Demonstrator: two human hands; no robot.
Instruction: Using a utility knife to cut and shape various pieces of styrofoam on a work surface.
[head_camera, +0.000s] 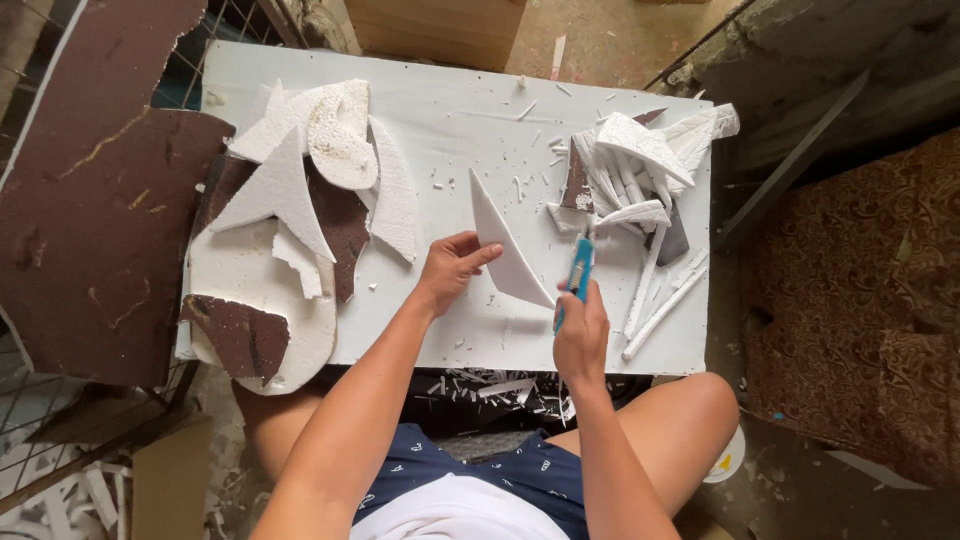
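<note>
Knees and forearms frame the near edge of the white board (640, 345), with foam scraps on the floor between them. My right hand (580, 335) is fisted around a blue utility knife (578, 272) pointing toward twelve o'clock. At nine o'clock of it, my left hand (452, 268) pinches a curved white foam sliver (505, 250) standing on edge. Bare board lies beyond; foam offcuts (300, 190) crowd ten o'clock, cut strips (640, 190) one o'clock.
</note>
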